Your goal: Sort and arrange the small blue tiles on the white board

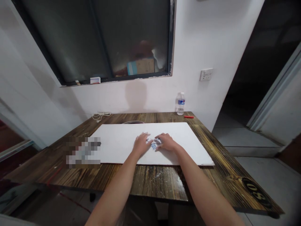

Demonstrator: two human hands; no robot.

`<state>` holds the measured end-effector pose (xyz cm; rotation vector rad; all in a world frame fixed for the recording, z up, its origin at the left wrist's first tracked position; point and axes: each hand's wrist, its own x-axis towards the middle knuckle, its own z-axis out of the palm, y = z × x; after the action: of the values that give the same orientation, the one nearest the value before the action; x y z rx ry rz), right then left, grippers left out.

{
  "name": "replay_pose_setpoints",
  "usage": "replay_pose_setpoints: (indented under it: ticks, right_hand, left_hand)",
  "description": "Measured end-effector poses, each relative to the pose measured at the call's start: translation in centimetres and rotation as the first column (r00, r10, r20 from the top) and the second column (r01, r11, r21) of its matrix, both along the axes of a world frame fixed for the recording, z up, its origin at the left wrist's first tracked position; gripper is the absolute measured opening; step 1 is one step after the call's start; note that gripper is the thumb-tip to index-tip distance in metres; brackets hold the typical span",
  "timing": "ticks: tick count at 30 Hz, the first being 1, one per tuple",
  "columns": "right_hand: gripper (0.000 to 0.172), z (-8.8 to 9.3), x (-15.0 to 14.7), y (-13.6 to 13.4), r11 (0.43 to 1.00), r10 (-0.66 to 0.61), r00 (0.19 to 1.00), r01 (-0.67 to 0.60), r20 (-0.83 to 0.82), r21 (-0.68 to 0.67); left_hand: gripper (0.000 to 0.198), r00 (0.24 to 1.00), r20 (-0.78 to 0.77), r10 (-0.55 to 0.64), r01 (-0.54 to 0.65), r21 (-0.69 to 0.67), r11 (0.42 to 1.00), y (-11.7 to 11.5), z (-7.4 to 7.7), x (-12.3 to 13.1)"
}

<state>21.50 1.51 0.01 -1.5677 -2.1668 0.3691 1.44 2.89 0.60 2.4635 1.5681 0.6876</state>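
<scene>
A white board (117, 141) lies flat on the dark wooden table. On it, between my two hands, is a small pale item with blue and dark markings (153, 146), too small to name. My left hand (141, 143) rests at its left side, fingers apart and thumb pointing inward. From the right, my right hand (166, 142) reaches it with spread, slightly bent fingers. Both hands' fingertips are at or close to the item's edges, and I cannot tell whether they touch it. Part of it is hidden by the fingers.
A water bottle (181, 105) stands at the table's back right, beside a red pen-like stick (188, 117). A coiled white cable (101, 116) lies at the back left. A blurred-out patch (83, 152) covers the board's left end. A round rim (133, 121) shows behind the board.
</scene>
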Motion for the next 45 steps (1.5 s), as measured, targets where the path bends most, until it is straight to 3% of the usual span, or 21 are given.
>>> replay_pose_setpoints:
  ticks: [2,4,6,9,11,13,17,20,24,27,30,35,38,40,45]
  right_hand:
    - [0.069,0.0,0.0,-0.1,1.000,0.013,1.000,-0.012,0.025,-0.008]
    - [0.058,-0.1,-0.4,-0.2,1.000,-0.018,1.000,0.018,0.024,0.006]
    - [0.046,-0.3,-1.1,-0.4,0.997,-0.066,0.998,0.066,0.011,0.044]
    - [0.038,-0.6,-1.9,-0.5,0.988,-0.111,0.993,0.114,-0.033,0.109]
    - [0.030,-0.6,-2.0,-0.5,0.981,-0.123,0.987,0.136,-0.100,0.137]
    - [0.022,-0.5,-1.6,-0.4,0.975,-0.140,0.970,0.170,-0.196,0.143]
    - [0.029,0.0,-0.3,-0.3,0.957,-0.253,0.936,0.279,-0.245,0.081]
    - [0.026,0.1,0.2,-0.3,0.956,-0.277,0.950,0.287,-0.146,0.053]
    - [0.021,0.2,-0.4,-0.2,0.993,-0.093,0.995,0.094,-0.016,0.073]
    - [0.029,0.3,-1.2,-0.3,0.991,0.088,0.996,-0.085,-0.023,0.099]
    - [0.032,0.1,-1.9,-0.5,0.979,0.151,0.988,-0.144,-0.037,0.147]
    - [0.027,-0.9,-2.1,-0.5,0.986,-0.006,1.000,0.005,0.005,0.168]
    - [0.030,-1.1,-2.0,-0.4,0.985,-0.108,0.993,0.113,-0.038,0.130]
    - [0.032,-1.1,-1.9,-0.3,0.982,-0.131,0.984,0.146,-0.123,0.121]
    - [0.036,-0.9,-1.8,-0.5,0.952,-0.214,0.930,0.268,-0.300,0.150]
  left_hand:
    - [0.054,0.959,-0.035,0.280,-0.278,0.053,0.959,0.2,0.0,-0.7]
    - [0.064,0.900,-0.081,0.428,-0.429,0.005,0.903,0.4,0.0,-1.2]
    - [0.069,0.916,-0.135,0.377,-0.389,-0.080,0.918,0.5,-0.2,-1.4]
    - [0.065,0.989,-0.122,0.081,-0.101,-0.168,0.981,0.4,-0.4,-0.5]
    - [0.058,0.990,-0.022,-0.140,0.132,-0.223,0.966,0.2,-0.5,0.3]
    - [0.056,0.968,0.084,-0.236,0.249,-0.232,0.940,0.0,-0.4,0.8]
    - [0.039,0.972,0.184,-0.148,0.164,-0.076,0.984,0.3,0.0,0.5]
    - [0.025,0.992,0.118,-0.050,0.051,-0.004,0.999,0.5,0.5,-0.4]
    - [0.023,0.996,-0.066,-0.059,0.054,-0.068,0.996,0.5,0.9,-0.7]
    - [0.024,0.992,-0.072,-0.099,0.097,-0.036,0.995,0.4,0.6,-0.4]
    - [0.029,0.986,-0.066,-0.154,0.151,-0.045,0.987,0.4,0.3,-0.2]
    - [0.055,0.947,-0.154,-0.283,0.267,-0.114,0.957,0.4,-0.4,-0.4]
    - [0.050,0.946,-0.168,-0.277,0.261,-0.113,0.959,0.5,-0.7,-0.3]
    - [0.043,0.969,-0.136,-0.207,0.201,-0.057,0.978,0.6,-0.6,-0.4]
    - [0.036,0.996,-0.016,0.090,-0.089,0.060,0.994,0.8,0.0,-1.0]
